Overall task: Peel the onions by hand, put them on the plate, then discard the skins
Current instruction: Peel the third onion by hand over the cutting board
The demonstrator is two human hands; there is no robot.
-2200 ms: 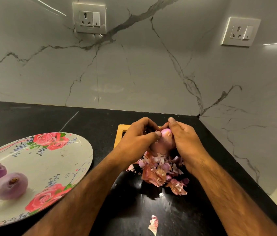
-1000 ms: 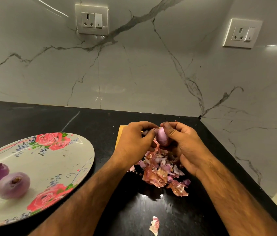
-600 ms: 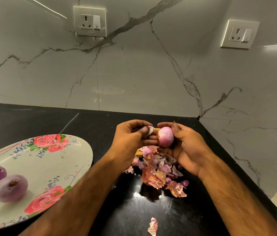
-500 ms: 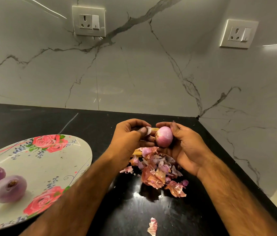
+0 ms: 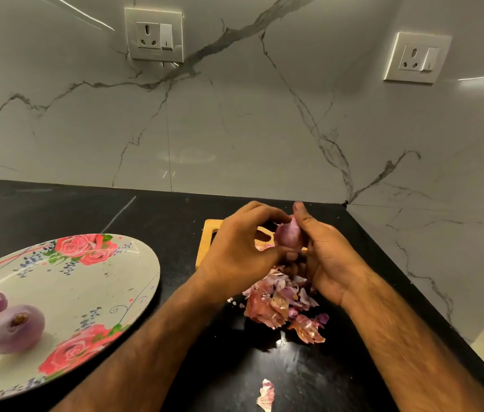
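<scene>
Onion [image 5: 289, 234], pale purple and mostly bare, is held up between the two hands, above the pile of skins [image 5: 279, 304] and clear of the tabletop [image 5: 160, 215]. Its long axis stands almost upright and leans a little toward the left hand's side, with the narrower tip on top. The left hand [image 5: 234, 254] has its fingers curled over this tip and its thumb pressed against the lower side. The right hand [image 5: 327, 257] cups the onion from the other side, with the thumb straight up along it and the other fingers bent below. So both hands have hold of it.

Behind the hands, partly hidden by them, lies a wooden board [image 5: 209, 230]. Well to the left of the left hand is a flowered plate [image 5: 101, 281] with two peeled onions [image 5: 13, 328] close together on it.

Half a second ago the onion sat in the right hand only and showed a rounder face. The left hand was then pinching a small pale flake just beside it. Now the left hand is on the onion again. Whether the flake is still in its fingers, I cannot tell.
</scene>
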